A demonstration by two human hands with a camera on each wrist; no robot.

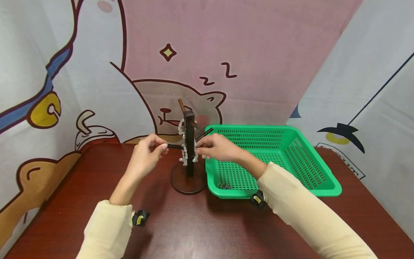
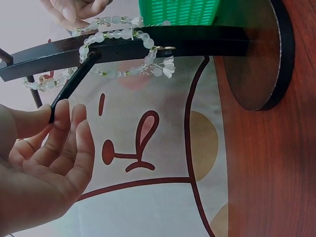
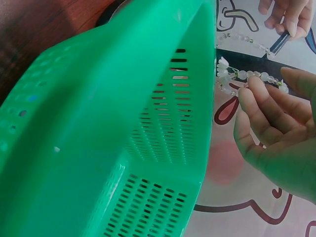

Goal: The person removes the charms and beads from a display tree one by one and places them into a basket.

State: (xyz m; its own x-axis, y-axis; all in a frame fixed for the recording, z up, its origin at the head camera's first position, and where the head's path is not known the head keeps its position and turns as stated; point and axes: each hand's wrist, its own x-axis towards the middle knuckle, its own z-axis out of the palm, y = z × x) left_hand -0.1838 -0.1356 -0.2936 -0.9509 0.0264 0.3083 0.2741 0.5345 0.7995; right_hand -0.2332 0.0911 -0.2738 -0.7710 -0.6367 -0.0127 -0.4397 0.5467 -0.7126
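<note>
A dark wooden jewelry stand (image 1: 190, 144) has a tall post on a round base (image 1: 181, 181) and thin pegs sticking out of its sides. Bracelets of clear and white beads (image 2: 116, 34) with white flower charms hang on it. My left hand (image 1: 145, 156) pinches the end of a black peg (image 2: 76, 81) between thumb and fingertips, left of the post. On the other side my right hand (image 1: 221, 147) has its thumb and curled fingertips on a beaded bracelet (image 3: 259, 76), close beside the post. Part of that strand is hidden by the fingers.
Right of the stand sits a green plastic basket (image 1: 275, 192), its rim close to the base and under my right forearm. Small ring-like items (image 1: 223, 186) lie in its near left corner. A printed cloth (image 1: 252, 54) hangs behind the reddish-brown table (image 1: 194, 230).
</note>
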